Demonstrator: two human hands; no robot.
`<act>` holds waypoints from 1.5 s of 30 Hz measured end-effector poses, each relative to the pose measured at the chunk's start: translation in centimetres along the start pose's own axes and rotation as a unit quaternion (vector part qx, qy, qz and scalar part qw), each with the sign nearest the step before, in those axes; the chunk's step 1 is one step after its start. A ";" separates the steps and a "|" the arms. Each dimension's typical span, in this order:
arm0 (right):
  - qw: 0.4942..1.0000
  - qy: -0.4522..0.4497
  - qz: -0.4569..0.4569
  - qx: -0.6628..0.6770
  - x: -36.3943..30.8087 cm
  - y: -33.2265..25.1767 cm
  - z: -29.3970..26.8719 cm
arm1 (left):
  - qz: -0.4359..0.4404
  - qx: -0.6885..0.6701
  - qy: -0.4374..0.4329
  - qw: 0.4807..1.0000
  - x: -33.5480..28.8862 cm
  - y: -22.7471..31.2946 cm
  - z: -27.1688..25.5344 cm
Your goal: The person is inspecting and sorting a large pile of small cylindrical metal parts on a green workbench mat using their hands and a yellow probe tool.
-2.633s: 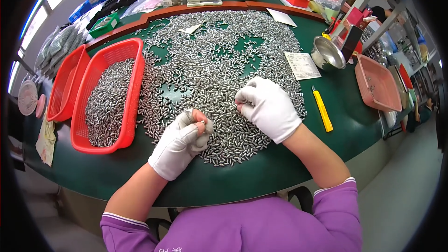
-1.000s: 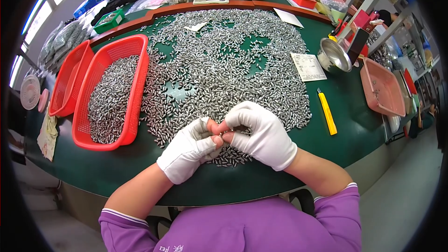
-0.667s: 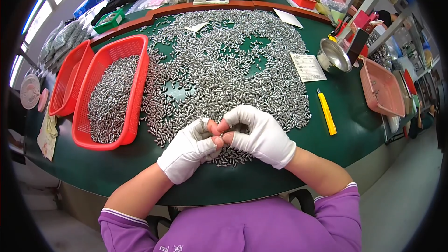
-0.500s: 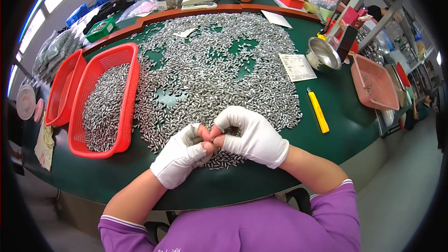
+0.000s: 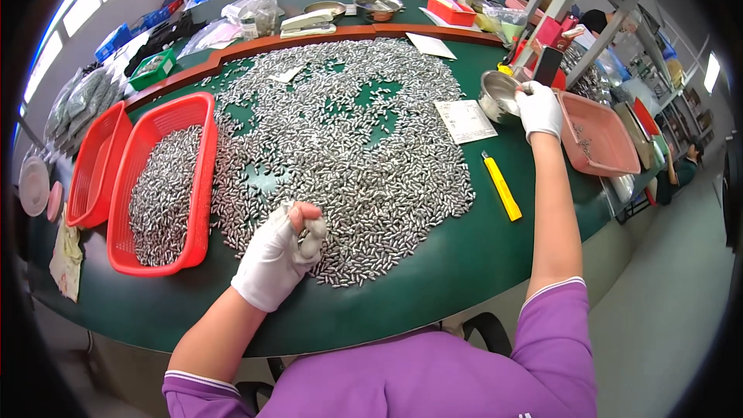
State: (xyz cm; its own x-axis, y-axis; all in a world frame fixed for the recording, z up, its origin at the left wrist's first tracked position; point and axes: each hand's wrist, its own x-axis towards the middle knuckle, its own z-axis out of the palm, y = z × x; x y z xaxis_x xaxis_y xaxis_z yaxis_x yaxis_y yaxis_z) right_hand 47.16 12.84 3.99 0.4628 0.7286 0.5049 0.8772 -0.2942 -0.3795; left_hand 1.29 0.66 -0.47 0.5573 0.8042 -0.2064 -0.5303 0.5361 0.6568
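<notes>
Many small silver metal pieces (image 5: 364, 178) lie spread across the green table. My left hand (image 5: 282, 251), in a white fingerless glove, is held over their near left part. Its fingers are curled together, and whatever they hold is hidden. My right hand (image 5: 539, 111), gloved the same way, is stretched out to the far right. Its fingers are bent together at the right rim of a steel bowl (image 5: 495, 101); I cannot make out anything in them. Left of the spread, a red plastic basket (image 5: 205, 186) holds a heap of the same pieces.
A yellow utility knife (image 5: 501, 187) and a printed paper slip (image 5: 466, 121) lie right of the pieces. Beyond the bowl is a pink bin (image 5: 611, 162). Another red basket (image 5: 81, 193) stands far left. A brown wooden edge strip (image 5: 325, 37) bounds the back; a metal shelf post (image 5: 596, 46) rises right.
My hands were together over the near pieces and have parted. The right has reached out to the steel bowl; the left has moved slightly left, fingers curled. The whole view has shifted a little.
</notes>
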 end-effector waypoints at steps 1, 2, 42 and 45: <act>0.999 -0.003 -0.017 -0.031 -0.2 -0.3 -0.2 | 0.006 -0.005 0.008 1.000 0.0 0.1 0.0; 0.999 0.010 -0.032 -0.031 -0.5 -0.7 -0.6 | 0.007 -0.010 0.010 1.000 0.4 0.1 0.1; 0.728 -0.452 -0.140 0.497 -21.0 -18.6 -2.9 | -0.046 0.057 0.029 0.997 -0.6 0.1 1.5; 0.692 -0.507 -0.094 0.505 -21.1 -18.8 -3.0 | -0.039 0.055 0.037 0.997 -0.8 0.0 1.3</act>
State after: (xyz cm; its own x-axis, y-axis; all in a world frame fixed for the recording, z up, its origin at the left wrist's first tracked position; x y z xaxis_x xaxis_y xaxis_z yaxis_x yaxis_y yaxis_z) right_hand 21.26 1.14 2.86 -0.4246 0.9054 0.0086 0.1367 0.0735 -0.9879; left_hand 1.66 -0.29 0.67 0.5434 0.7797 -0.3111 -0.4107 0.5701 0.7115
